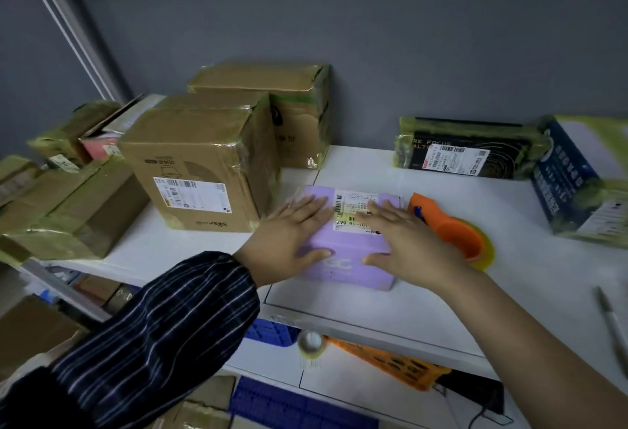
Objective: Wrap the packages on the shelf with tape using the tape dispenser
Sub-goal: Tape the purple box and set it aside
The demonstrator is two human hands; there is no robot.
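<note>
Head view: left hand point(289, 235), right hand point(411, 241) lie flat, fingers straight, gripping nothing, atop purple package point(350, 252), frame centre, near shelf point(356, 313) front edge. Risk: careless pull slides package off; tape dispenser point(448, 224), just right, gets knocked.

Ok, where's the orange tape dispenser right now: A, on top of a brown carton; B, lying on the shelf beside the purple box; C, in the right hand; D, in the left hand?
B: the orange tape dispenser lies on the white shelf just right of the purple box, while the left hand and right hand rest flat on that box.
</note>
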